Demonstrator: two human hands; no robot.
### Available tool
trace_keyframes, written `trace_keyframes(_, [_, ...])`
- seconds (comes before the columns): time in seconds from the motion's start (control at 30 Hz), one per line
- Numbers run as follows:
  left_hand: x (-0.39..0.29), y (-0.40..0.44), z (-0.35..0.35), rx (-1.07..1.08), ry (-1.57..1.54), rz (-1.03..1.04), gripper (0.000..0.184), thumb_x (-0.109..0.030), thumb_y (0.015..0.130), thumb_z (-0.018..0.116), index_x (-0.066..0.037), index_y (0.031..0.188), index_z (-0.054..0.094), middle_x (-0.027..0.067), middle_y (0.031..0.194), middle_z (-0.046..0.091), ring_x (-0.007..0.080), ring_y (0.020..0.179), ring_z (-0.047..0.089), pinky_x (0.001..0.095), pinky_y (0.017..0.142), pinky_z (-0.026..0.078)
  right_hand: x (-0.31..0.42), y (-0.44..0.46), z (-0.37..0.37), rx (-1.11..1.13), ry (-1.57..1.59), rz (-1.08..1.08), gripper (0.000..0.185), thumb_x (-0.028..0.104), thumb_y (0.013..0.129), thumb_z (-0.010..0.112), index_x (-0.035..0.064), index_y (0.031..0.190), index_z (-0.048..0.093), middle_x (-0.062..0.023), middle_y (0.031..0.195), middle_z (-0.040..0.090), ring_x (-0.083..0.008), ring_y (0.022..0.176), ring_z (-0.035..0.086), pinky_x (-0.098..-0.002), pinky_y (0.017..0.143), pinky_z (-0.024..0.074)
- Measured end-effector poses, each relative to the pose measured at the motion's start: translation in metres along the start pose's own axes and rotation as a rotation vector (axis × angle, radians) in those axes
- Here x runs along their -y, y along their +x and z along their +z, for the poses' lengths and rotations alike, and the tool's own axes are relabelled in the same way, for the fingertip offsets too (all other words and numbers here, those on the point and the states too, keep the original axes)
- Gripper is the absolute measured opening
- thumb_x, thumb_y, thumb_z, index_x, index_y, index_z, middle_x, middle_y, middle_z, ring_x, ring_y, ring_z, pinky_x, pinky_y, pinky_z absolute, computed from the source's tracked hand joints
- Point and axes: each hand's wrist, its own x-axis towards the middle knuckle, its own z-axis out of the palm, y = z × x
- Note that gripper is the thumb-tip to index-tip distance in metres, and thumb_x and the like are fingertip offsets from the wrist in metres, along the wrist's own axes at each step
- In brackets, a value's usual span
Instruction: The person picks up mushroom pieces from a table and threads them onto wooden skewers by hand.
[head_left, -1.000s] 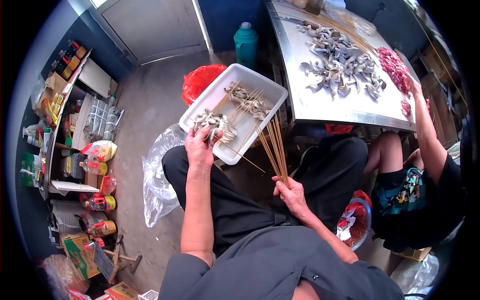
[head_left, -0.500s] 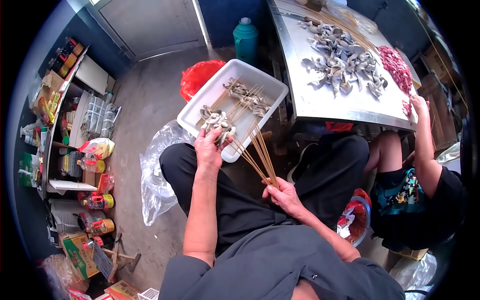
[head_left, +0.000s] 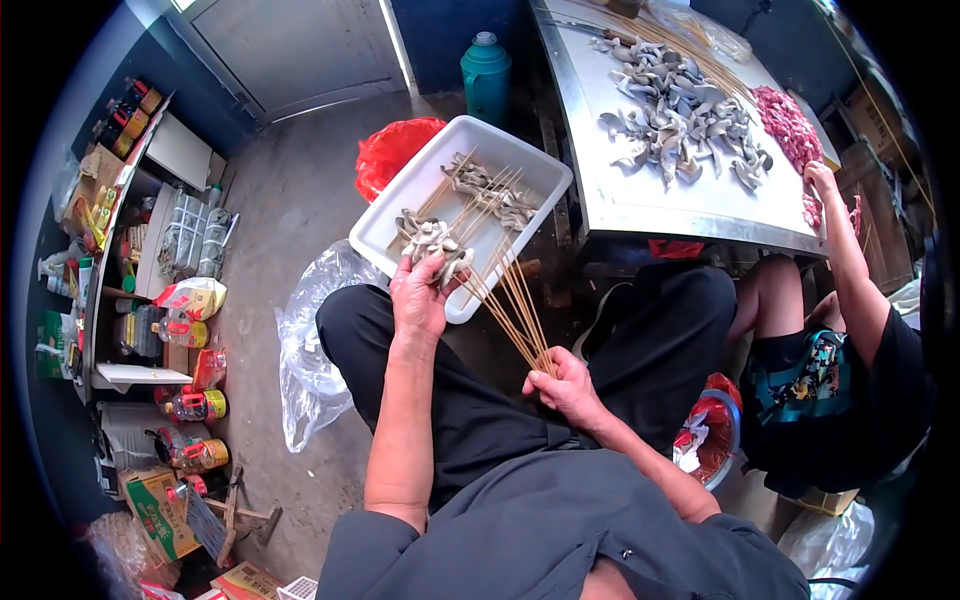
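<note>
My left hand is closed around the food end of a bunch of skewers, its fingers against grey-white oyster mushroom pieces. The bare ends of those bamboo skewers fan down to my right hand, which grips them in front of my lap. Beneath the bunch, a white plastic tub rests tilted near my knees. More finished mushroom skewers lie inside it. Part of the bunch overlaps the tub's near side, so I cannot tell exactly where each stick begins.
To the right, a metal-topped table bears loose oyster mushrooms, diced raw meat and bare sticks. A co-worker's hand is at the meat. Around me are a red bag, a teal flask, clear plastic and a lined bin.
The co-worker's hand has moved slightly at the meat and a strip of meat now shows beside it. My hands hold the same bunch, nearly still; the view has shifted slightly.
</note>
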Motion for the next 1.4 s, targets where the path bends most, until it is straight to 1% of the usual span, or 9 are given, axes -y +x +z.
trace_keyframes(0.2, [0.0,-0.001,0.003,0.021,0.001,0.004,0.033,-0.002,0.086,0.058,-0.004,0.118,0.054,0.0092,0.1,0.065,0.0232,0.084,0.067,0.0404,0.07,0.06,-0.006,0.003,-0.005,0.001,0.076,0.053,0.016,0.01,0.089,0.064,0.0035,0.094,0.05,-0.0063,0.071,0.061,-0.0043,0.046,0.043,-0.0181,0.041,0.0322])
trace_keyframes(0.3, [0.001,-0.001,0.004,0.03,-0.004,0.007,0.032,-0.002,0.086,0.058,-0.004,0.118,0.053,0.0097,0.1,0.065,0.0238,0.084,0.067,0.0408,0.07,0.06,-0.005,0.002,-0.004,-0.042,0.091,0.052,0.016,0.012,0.088,0.065,0.0044,0.088,0.05,-0.0053,0.068,0.06,-0.0046,0.044,0.042,-0.0184,0.04,0.0316])
trace_keyframes(0.4, [0.002,-0.001,0.005,0.029,0.009,0.011,0.032,-0.002,0.086,0.058,-0.003,0.118,0.053,0.0103,0.1,0.065,0.0245,0.085,0.068,0.0409,0.069,0.061,-0.007,0.004,-0.005,-0.077,0.098,0.042,0.016,0.014,0.089,0.064,0.0045,0.086,0.052,-0.0046,0.066,0.06,-0.0045,0.043,0.042,-0.0183,0.04,0.0312])
trace_keyframes(0.6, [0.004,-0.001,0.004,0.051,0.024,0.013,0.033,-0.001,0.085,0.057,-0.002,0.118,0.053,0.0113,0.102,0.065,0.0256,0.086,0.068,0.0409,0.07,0.061,-0.007,0.003,-0.004,-0.113,0.084,-0.005,0.015,0.016,0.092,0.06,0.0035,0.088,0.054,-0.0037,0.065,0.059,-0.0039,0.043,0.041,-0.0186,0.039,0.0298])
trace_keyframes(0.97, [0.011,-0.003,0.006,0.082,-0.002,0.002,0.033,0.001,0.085,0.058,-0.001,0.118,0.053,0.0116,0.101,0.064,0.0255,0.087,0.067,0.0427,0.071,0.061,-0.006,0.001,-0.007,-0.144,0.049,-0.063,0.011,0.014,0.093,0.059,0.0042,0.09,0.056,-0.0012,0.064,0.057,-0.0033,0.043,0.039,-0.0185,0.04,0.0288])
trace_keyframes(1.03, [0.016,0.001,-0.001,0.123,0.067,-0.015,0.037,-0.002,0.085,0.058,-0.004,0.121,0.052,0.0111,0.106,0.064,0.0265,0.092,0.067,0.0443,0.074,0.06,-0.007,0.0,-0.008,-0.154,0.053,-0.069,0.011,0.014,0.093,0.059,0.0044,0.09,0.056,-0.0008,0.064,0.057,-0.0032,0.043,0.039,-0.0185,0.04,0.0288])
trace_keyframes(1.2, [0.018,-0.006,0.006,0.165,0.087,-0.062,0.034,-0.001,0.084,0.06,-0.003,0.117,0.055,0.0104,0.102,0.065,0.0254,0.09,0.067,0.0453,0.075,0.059,-0.008,-0.002,-0.01,-0.154,0.06,-0.075,0.01,0.014,0.092,0.06,0.0053,0.088,0.056,0.0014,0.063,0.055,-0.0027,0.047,0.041,-0.018,0.042,0.0306])
trace_keyframes(1.37, [0.028,-0.014,0.013,0.218,0.075,-0.107,0.034,-0.002,0.084,0.06,-0.003,0.118,0.055,0.0098,0.104,0.066,0.0255,0.091,0.067,0.0453,0.075,0.059,-0.016,-0.001,-0.012,-0.154,0.047,-0.089,0.01,0.014,0.092,0.06,0.0061,0.087,0.057,0.0025,0.063,0.055,-0.0023,0.049,0.041,-0.018,0.045,0.0324])
trace_keyframes(1.4, [0.031,-0.018,0.015,0.201,0.05,-0.143,0.034,0.001,0.084,0.06,-0.002,0.117,0.055,0.0112,0.102,0.066,0.0265,0.09,0.067,0.0442,0.073,0.059,-0.018,-0.001,-0.011,-0.159,0.028,-0.103,0.01,0.014,0.092,0.06,0.0061,0.087,0.057,0.0026,0.063,0.055,-0.0023,0.049,0.041,-0.018,0.045,0.0325])
